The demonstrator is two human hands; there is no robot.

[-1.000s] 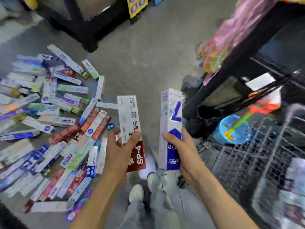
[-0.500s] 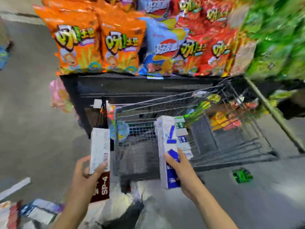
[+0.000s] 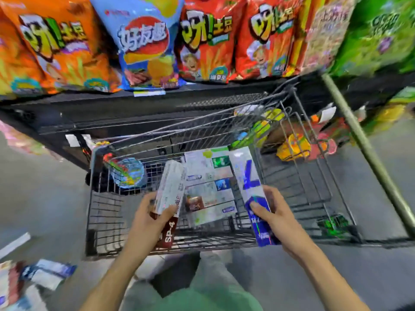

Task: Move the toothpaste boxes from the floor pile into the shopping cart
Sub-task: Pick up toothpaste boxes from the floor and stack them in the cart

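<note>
While the shopping cart stands right in front of the person, both hands are over its near edge. The left hand holds a white and red box near its bottom end, thumb on top, fingers curled around it. The box sticks up and away from the hand. The right hand grips a white and blue box the same way, low down. More boxes lie flat in the cart, between the two hands. A few boxes on the floor sit at the left. Snack bags fill the shelf behind.
</note>
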